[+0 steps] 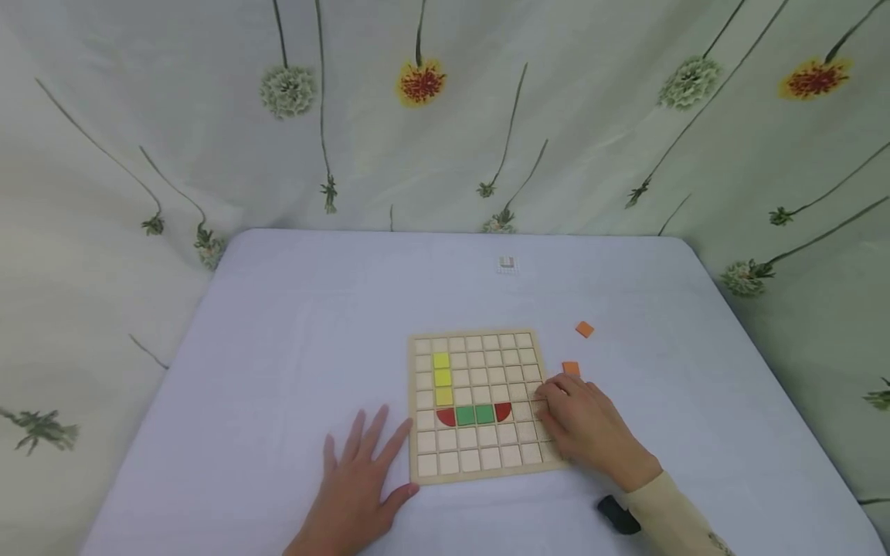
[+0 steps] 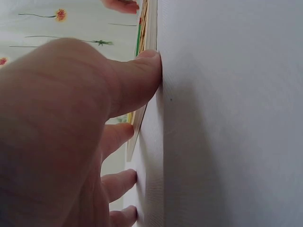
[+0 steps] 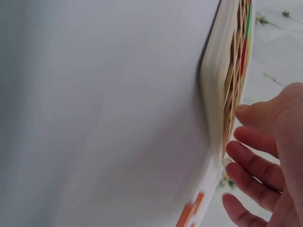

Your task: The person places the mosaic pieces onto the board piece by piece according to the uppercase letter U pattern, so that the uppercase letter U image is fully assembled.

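A wooden grid board (image 1: 469, 460) lies on the white table in the head view. Three yellow squares (image 1: 443, 378) form a column in it. Below them, two green squares (image 1: 475, 415) sit in a row between a red quarter-round piece (image 1: 446, 418) and a second red quarter-round piece (image 1: 504, 411). My left hand (image 1: 351, 494) is spread flat at the board's left side, its thumb against the lower left corner. With fingers loosely bent, my right hand (image 1: 591, 428) is at the board's right edge; no piece shows between thumb and fingers in the right wrist view.
One orange square (image 1: 571, 368) lies just beyond my right hand, and another orange square (image 1: 585, 329) farther back. A small patterned card (image 1: 507, 265) is near the table's far edge. Beside my right sleeve lies a black object (image 1: 619, 515). Flowered cloth (image 1: 584, 116) hangs behind the table.
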`<state>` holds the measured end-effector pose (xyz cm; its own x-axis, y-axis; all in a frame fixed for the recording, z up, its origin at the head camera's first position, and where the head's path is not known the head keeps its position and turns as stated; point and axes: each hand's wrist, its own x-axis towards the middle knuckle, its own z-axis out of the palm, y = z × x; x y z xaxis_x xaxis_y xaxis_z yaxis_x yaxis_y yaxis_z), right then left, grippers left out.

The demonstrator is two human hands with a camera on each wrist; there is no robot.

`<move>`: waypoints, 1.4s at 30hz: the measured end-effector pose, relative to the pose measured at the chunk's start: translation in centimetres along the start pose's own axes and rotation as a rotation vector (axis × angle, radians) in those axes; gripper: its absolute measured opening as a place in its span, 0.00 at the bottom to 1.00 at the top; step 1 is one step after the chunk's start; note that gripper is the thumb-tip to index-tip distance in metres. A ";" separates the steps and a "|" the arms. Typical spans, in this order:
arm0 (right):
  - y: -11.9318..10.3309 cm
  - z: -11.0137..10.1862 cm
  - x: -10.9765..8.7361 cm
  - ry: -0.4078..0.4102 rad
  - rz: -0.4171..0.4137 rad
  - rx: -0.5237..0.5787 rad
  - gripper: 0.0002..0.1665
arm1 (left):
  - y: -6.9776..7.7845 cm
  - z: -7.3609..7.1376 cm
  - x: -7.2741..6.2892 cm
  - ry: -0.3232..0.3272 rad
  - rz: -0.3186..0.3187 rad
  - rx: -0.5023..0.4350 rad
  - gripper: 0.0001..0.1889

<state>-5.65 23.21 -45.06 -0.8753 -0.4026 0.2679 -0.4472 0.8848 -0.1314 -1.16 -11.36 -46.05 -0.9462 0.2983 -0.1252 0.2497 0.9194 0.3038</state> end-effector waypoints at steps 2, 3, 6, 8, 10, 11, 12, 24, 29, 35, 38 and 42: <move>0.9 -0.3 -0.6 -0.004 0.033 -0.012 0.14 | 0.0 0.0 0.0 0.002 0.002 0.005 0.45; 1.3 -0.5 -0.9 -0.008 0.053 -0.015 0.15 | -0.1 0.0 0.0 0.005 0.004 0.006 0.45; 2.4 -0.8 -1.7 -0.021 0.108 -0.031 0.16 | -0.1 0.1 -0.1 0.014 0.012 0.008 0.45; 2.9 -1.0 -2.1 -0.033 0.134 -0.040 0.16 | -0.1 0.1 -0.1 0.018 0.015 0.010 0.45; 3.3 -1.1 -2.4 -0.041 0.149 -0.049 0.15 | -0.1 0.1 -0.1 0.021 0.016 0.006 0.45; 3.4 -1.2 -2.6 -0.042 0.153 -0.050 0.15 | -0.1 0.1 0.0 0.020 0.013 0.005 0.45; 3.5 -1.3 -2.7 -0.042 0.153 -0.053 0.15 | 0.0 0.1 0.0 0.019 0.011 0.006 0.45; 4.4 -1.4 -3.1 -0.054 0.177 -0.058 0.19 | 0.0 0.1 0.0 0.026 0.013 0.010 0.45; 4.6 -1.5 -3.2 -0.039 0.166 -0.056 0.16 | 0.0 0.0 0.0 0.023 0.013 0.012 0.45; 4.7 -1.5 -3.1 -0.009 0.135 -0.051 0.15 | 0.1 -0.2 -0.2 0.018 0.015 -0.002 0.45; 4.6 -1.4 -3.0 0.014 0.115 -0.056 0.14 | 0.1 -0.2 -0.2 0.023 0.022 0.001 0.45; 4.4 -1.4 -2.6 0.030 0.097 -0.063 0.12 | 0.0 -0.1 -0.1 0.024 0.020 0.003 0.45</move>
<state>-5.06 28.50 -45.04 -0.9077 -0.3078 0.2853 -0.3472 0.9326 -0.0983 -1.06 -11.41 -45.90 -0.9457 0.3105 -0.0965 0.2693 0.9142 0.3027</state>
